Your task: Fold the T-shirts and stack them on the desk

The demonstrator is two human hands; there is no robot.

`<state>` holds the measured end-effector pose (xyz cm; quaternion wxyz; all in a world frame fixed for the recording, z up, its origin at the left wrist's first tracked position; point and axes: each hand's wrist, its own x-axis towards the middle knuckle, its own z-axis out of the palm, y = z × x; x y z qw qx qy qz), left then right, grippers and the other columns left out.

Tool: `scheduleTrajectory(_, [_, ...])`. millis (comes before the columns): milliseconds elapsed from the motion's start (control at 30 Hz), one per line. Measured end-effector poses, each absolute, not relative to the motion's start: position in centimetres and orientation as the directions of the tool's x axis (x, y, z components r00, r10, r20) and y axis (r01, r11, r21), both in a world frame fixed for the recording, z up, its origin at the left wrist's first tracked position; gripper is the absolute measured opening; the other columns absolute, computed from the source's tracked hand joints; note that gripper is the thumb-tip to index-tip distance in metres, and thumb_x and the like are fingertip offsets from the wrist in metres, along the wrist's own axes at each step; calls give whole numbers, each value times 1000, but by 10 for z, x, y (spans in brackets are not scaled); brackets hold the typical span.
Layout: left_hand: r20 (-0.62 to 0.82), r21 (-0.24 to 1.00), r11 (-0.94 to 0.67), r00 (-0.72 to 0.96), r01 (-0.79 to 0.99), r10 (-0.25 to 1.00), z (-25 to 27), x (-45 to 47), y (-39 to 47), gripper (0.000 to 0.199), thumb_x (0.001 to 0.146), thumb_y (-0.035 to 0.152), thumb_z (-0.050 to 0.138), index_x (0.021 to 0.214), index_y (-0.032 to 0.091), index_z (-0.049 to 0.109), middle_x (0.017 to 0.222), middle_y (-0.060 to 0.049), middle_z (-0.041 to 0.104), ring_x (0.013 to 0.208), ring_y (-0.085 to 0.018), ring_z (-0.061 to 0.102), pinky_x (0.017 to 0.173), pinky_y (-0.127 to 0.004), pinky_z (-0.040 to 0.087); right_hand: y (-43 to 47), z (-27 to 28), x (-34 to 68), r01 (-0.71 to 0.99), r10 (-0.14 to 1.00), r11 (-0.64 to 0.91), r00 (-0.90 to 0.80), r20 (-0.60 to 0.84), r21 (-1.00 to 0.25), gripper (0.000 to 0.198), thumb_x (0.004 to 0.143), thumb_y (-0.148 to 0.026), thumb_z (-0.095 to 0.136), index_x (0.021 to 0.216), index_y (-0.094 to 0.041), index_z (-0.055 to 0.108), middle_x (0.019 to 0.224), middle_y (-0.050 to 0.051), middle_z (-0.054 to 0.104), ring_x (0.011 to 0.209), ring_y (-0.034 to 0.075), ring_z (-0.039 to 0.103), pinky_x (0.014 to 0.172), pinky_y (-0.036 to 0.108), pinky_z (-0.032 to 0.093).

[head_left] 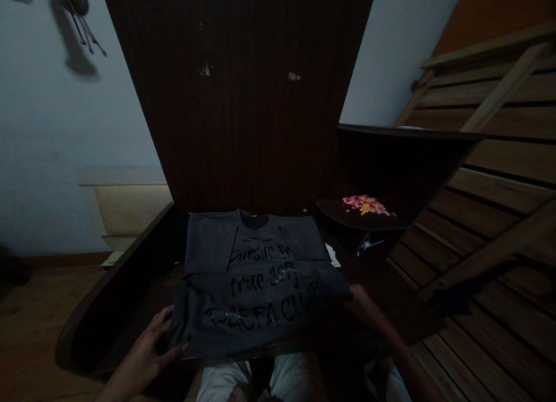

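Note:
A dark grey T-shirt (260, 274) with black lettering lies spread on the dark wooden desk, its collar away from me and its sleeves turned inward. At the shirt's near left corner is my left hand (153, 344), fingers along the side edge and thumb at the front edge, closed on the fabric. My right hand (357, 300) holds the right edge near the lower hem; its fingertips are partly hidden by cloth and shadow. The lower part of the shirt sags slightly between both hands.
Pink and yellow small pieces (365, 205) lie on a rounded shelf (330, 211) at the right. A white paper-like item (332, 255) peeks out beside the shirt. A tall dark panel (247, 130) rises behind; wooden slats (512, 182) stand right. The desk has a raised left side (117, 280).

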<state>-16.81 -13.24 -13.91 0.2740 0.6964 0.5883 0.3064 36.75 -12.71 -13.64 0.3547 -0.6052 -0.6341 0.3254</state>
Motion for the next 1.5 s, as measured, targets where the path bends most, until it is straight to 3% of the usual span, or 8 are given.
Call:
scheduleTrajectory(200, [36,873,36,-139,487,990,-109,-154,-134,66,52,75,70,94,24,76,111,-9,74,116,-36,62,105,-43,46,-125,-110,355,317,958,41,256,127,-948,52,61,-64,74,88,-20,71,97,11,75,90,31,69,83,41,55])
scheduleTrajectory(467, [-286,951,309,-456,-26,842,-49,-134,-119,49,65,53,66,102,22,69,78,-4,75,73,-28,72,61,-37,60,-94,-52,339,79,934,97,338,118,-992,54,60,-65,75,89,-21,64,90,8,75,86,29,70,71,34,56])
scheduleTrajectory(633, [-341,939,282,-421,-198,841,-28,-129,-90,44,77,48,59,110,20,66,77,-4,74,75,-28,72,68,-39,61,-48,-14,338,-46,942,65,333,47,-997,38,70,-52,74,92,-22,66,89,6,75,89,28,70,73,32,57])
scheduleTrajectory(867, [-185,969,110,-354,-221,917,-55,-128,-29,37,81,45,59,111,24,63,99,-6,72,94,-21,70,74,-30,59,27,-31,332,-147,960,-165,201,-193,-975,15,80,-35,65,80,-20,62,79,8,73,79,23,71,70,31,58])
scheduleTrajectory(1133, [-164,965,229,-381,131,910,-93,-124,-30,74,63,48,80,125,17,54,105,-10,68,78,-19,70,67,-31,58,1,-87,334,-12,956,-258,137,-258,-966,29,65,-30,82,84,-22,62,85,4,73,72,17,68,65,26,56])
scheduleTrajectory(1267, [-73,898,236,-402,371,913,-94,-122,-22,81,62,56,77,127,14,52,105,-13,68,95,-29,69,79,-38,57,-16,-96,335,214,961,-276,31,-276,-937,32,63,-42,82,80,-20,66,78,4,71,67,20,66,57,29,53])
scheduleTrajectory(1400, [52,741,218,-379,635,924,-97,-122,-17,73,68,53,70,125,12,55,122,-22,61,117,-37,59,97,-46,49,-22,-102,338,588,989,-62,147,30,-806,24,61,-37,81,70,-22,65,77,3,66,77,23,65,69,32,53])
scheduleTrajectory(1500, [172,681,186,-401,708,900,-100,-123,-17,81,68,52,68,134,9,49,136,-25,52,128,-40,49,103,-48,44,-25,-109,342,747,953,-7,205,221,-665,31,62,-35,80,87,-22,67,95,6,64,93,25,64,83,35,50])
